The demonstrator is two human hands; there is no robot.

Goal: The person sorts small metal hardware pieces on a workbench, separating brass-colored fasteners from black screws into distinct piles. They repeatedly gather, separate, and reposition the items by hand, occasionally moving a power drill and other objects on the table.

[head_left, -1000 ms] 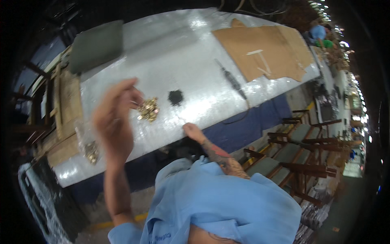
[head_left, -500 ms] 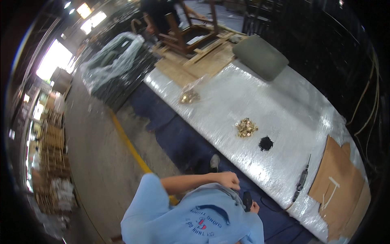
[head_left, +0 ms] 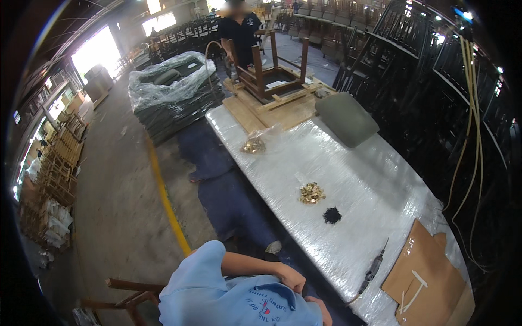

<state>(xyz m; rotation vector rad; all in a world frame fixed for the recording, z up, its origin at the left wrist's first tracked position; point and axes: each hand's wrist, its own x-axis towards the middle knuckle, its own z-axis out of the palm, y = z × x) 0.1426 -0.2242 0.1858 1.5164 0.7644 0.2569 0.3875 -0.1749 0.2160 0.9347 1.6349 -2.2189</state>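
Observation:
My left hand is held in front of my light blue shirt, its fingers curled in. Whatever they may hold is hidden. Close beside it, my right hand shows only in part at the shirt's edge, with its fingers out of sight. On the plastic-wrapped table to the right lie a pile of brass-coloured metal pieces and a small heap of black pieces, probably screws. A dark power screwdriver with a long bit rests nearer me. Neither hand touches these.
Cardboard covers the table's near right. Farther along are a clear bag of brass-coloured pieces, a grey-green seat pad and an upturned wooden chair frame. A person stands behind it. Plastic-wrapped stacked pads stand left of the table.
My view has tilted up, bringing more of the far hall into sight. The black object seen by my right hand earlier no longer shows. My left hand stays before the shirt.

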